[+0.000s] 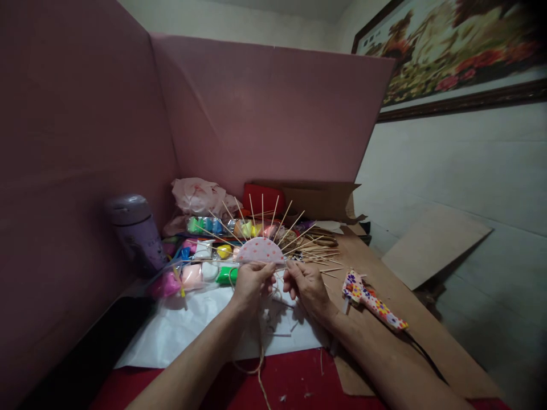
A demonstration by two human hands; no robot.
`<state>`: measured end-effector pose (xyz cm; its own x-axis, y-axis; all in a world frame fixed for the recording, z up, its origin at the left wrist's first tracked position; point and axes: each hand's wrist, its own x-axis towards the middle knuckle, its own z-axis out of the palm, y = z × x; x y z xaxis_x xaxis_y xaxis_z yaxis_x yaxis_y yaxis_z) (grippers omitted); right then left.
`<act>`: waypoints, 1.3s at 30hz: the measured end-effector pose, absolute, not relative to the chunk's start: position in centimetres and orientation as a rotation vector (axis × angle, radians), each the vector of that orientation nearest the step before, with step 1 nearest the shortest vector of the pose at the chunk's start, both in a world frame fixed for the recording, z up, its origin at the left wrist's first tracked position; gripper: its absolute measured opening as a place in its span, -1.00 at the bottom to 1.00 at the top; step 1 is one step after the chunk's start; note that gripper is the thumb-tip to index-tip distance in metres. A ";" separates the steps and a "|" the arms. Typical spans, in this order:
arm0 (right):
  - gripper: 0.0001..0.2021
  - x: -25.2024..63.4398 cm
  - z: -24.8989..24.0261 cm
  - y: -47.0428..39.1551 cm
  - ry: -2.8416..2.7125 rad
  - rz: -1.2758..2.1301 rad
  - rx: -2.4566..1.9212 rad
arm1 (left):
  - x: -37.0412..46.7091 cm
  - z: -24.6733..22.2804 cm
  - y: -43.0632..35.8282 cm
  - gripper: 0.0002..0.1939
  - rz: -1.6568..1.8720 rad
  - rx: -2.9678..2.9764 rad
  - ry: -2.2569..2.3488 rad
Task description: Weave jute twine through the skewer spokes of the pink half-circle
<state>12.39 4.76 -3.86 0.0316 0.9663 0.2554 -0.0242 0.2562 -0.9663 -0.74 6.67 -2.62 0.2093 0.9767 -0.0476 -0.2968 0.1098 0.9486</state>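
A pale pink half-disc with red dots stands upright in the middle, thin wooden sticks fanning out from its curved edge. My left hand pinches the lower straight edge of this half-disc, thumb on top. At the same edge, just to the right, my right hand has thumb and forefinger pressed together near the corner; what lies between those fingertips is too small to make out. Twine hangs below my left hand and runs down over the red cloth.
Bagged coloured clay lies behind on the left, near a purple bottle. A floral-patterned glue gun rests on brown cardboard at the right. Loose sticks lie behind my right hand. White sheeting is under my hands.
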 end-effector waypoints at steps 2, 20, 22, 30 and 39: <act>-0.59 12.6 -3.8 4.8 -1.289 1.045 -0.978 | -0.8 -2.8 6.7 -0.68 1.145 1.011 0.849; -0.61 12.7 -3.7 5.2 -1.115 1.133 -0.905 | -0.8 -2.1 6.4 -0.73 1.046 1.300 0.806; -0.60 12.7 -3.5 5.1 -1.067 1.156 -0.862 | -0.8 -2.3 6.4 -0.74 1.025 1.275 0.789; -0.57 12.7 -2.7 4.6 -1.155 1.281 -0.762 | -0.8 -2.3 6.2 -0.68 0.935 1.121 0.822; -0.58 12.8 -3.3 5.2 -1.112 1.192 -0.829 | -0.8 -2.0 6.3 -0.68 1.136 1.345 0.838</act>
<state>12.83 5.21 -3.25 0.0025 0.9762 0.2169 -0.2838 0.2087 -0.9359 -0.77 6.28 -1.98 0.2820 0.9474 0.1513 -0.1347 -0.1170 0.9840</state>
